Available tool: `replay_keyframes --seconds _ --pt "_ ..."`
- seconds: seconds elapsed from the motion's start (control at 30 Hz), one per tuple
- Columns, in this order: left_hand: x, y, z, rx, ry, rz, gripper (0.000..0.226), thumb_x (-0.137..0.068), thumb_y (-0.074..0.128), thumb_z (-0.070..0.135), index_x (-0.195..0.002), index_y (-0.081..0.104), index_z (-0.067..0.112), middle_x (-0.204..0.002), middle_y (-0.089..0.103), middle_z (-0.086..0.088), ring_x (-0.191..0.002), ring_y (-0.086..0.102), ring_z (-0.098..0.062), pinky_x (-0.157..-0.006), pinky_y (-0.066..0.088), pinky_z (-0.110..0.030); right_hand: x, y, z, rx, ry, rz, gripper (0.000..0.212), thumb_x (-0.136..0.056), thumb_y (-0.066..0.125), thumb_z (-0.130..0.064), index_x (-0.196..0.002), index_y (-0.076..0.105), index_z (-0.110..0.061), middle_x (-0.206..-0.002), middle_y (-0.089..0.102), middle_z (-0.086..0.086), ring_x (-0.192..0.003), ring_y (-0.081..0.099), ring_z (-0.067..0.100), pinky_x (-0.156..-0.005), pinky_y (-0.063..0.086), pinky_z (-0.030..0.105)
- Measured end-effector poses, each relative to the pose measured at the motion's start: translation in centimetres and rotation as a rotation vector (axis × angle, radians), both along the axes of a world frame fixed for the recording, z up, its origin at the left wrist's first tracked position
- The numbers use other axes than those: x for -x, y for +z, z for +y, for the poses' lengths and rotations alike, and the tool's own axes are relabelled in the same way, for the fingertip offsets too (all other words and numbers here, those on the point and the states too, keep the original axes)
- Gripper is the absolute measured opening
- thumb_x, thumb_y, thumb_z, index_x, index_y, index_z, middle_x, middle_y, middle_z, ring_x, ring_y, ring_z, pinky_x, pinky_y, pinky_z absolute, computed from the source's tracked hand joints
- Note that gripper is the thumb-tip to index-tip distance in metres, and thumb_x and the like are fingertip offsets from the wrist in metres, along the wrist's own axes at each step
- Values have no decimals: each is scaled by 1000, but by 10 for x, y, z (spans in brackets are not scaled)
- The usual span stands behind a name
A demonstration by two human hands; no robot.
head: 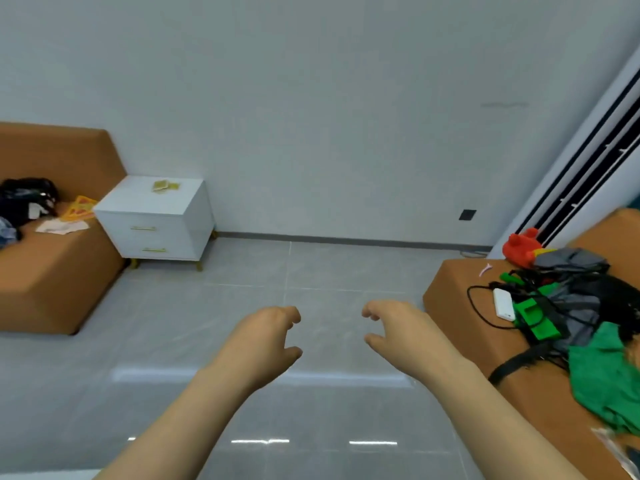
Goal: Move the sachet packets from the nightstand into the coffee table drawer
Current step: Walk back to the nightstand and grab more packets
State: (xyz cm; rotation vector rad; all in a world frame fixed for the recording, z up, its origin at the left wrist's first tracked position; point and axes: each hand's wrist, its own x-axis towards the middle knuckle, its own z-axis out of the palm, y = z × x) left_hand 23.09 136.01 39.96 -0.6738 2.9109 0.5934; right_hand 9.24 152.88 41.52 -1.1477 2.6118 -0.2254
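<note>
Closest to me, both hands are out in front over the bare floor (pixel 311 271), and neither carries anything. The left hand (pixel 266 344) and right hand (pixel 398 337) hang released, fingers loosely curled with the palms turned toward each other. I read that as a walking pose with a reach to come, since nothing is within arm's length.

To my right, a brown sofa (pixel 460 306) carries a heap of clutter: a green cloth (pixel 606 375), a white power bank (pixel 504 304) on a black cable, and a red toy (pixel 521 245) at the far end. None of it belongs to the job.

Farther off on the left, a second sofa (pixel 52 271) holds a black bag (pixel 27 199) and some papers. Pushed up just beside it is the white nightstand (pixel 162 237).

The sachets (pixel 165 185) lie in a small yellowish pile on the nightstand's top, toward its back right corner and well apart from my hands. They are too small here for me to count. Both nightstand drawers are closed, so I cannot tell what is in them. They sit in the open, so I judge a plain pick from above will do.

No coffee table or drawer of its own shows from here, so the drop-off spot is out of sight. The task looks barely begun.
</note>
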Motion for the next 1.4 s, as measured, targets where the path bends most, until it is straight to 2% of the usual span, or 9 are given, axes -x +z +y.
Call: replay_keyframes --seconds 0.3,0.53,0.73,1.0,1.4 --pt "85 -3 -112 -29 134 6 46 -87 62 34 -130 48 26 -128 56 8 -115 54 -12 -92 45 -25 106 -4 -130 24 116 -16 41 -92 56 -30 -132 51 -23 -130 57 -3 -119 52 17 -97 45 31" --pt "169 2 -200 -42 296 9 46 -87 62 37 -130 49 27 -127 57 9 -114 54 -10 -93 45 -24 213 -2 -240 61 225 -17 42 -90 57 -29 -132 52 -24 -131 57 -3 -121 52 16 -100 44 31" --pt "207 5 -272 -48 453 -1 45 -87 62 39 -129 49 27 -126 57 9 -112 54 -9 -92 46 -23 282 7 -335 53 345 4 43 -91 56 -31 -133 50 -24 -133 55 -3 -122 50 17 -98 43 30" --pt "233 -7 -392 -55 563 14 46 -87 63 38 -129 49 27 -125 57 9 -112 54 -10 -91 46 -23 317 -10 -482 51 465 -38 43 -90 57 -30 -132 51 -23 -132 56 -3 -121 51 16 -99 44 30" --pt "232 -13 -635 -55 599 -13 44 -85 65 35 -126 52 24 -125 58 6 -113 54 -11 -91 47 -25 319 -37 -716 14 440 -151 43 -88 59 -29 -130 53 -23 -129 59 -2 -118 55 14 -97 46 30"
